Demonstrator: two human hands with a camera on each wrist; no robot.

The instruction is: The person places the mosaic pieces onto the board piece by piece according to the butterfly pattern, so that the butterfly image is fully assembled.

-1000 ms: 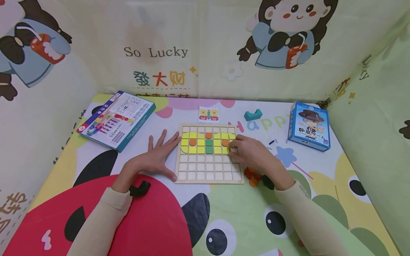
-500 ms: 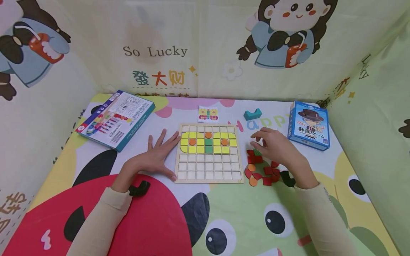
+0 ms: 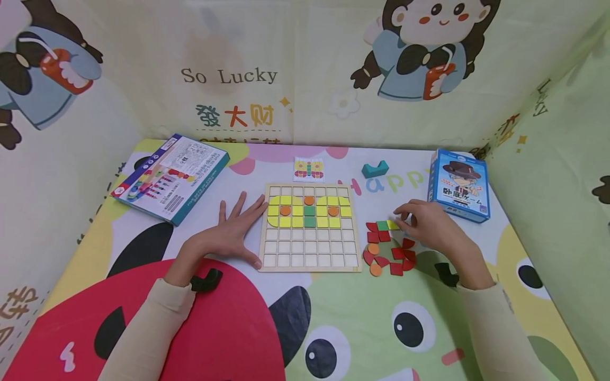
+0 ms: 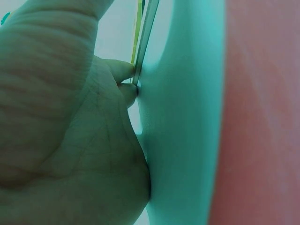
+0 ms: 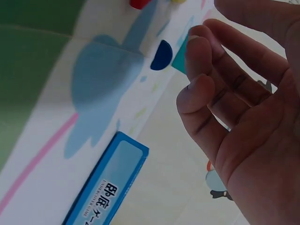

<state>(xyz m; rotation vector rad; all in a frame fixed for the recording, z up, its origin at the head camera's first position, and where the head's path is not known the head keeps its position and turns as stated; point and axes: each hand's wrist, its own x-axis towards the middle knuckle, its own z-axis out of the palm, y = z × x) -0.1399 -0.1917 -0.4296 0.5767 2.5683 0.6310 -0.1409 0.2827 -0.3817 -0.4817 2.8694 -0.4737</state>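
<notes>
The wooden grid board (image 3: 290,246) lies in the middle of the table, with yellow, orange and green tiles filling part of its upper half. My left hand (image 3: 229,230) is spread flat at the board's left edge, fingertips and thumb touching its frame. My right hand (image 3: 429,225) is right of the board with bent, loosely gathered fingers. Its fingertips are right at a yellow tile (image 3: 392,225), beside a green tile (image 3: 382,226). In the right wrist view, the curled fingers (image 5: 197,96) hold nothing visible. Red tiles (image 3: 396,269) and orange discs (image 3: 375,270) lie loose below.
Behind the board lie a small butterfly pattern card (image 3: 308,169) and a teal arched block (image 3: 375,169). A large flat box (image 3: 173,177) sits at the back left, a blue box (image 3: 459,185) at the back right. A dark blue half-disc (image 5: 161,55) shows in the right wrist view.
My right hand has left the board's right edge and moved right to the loose tiles, uncovering several red pieces. My left hand stays at the board.
</notes>
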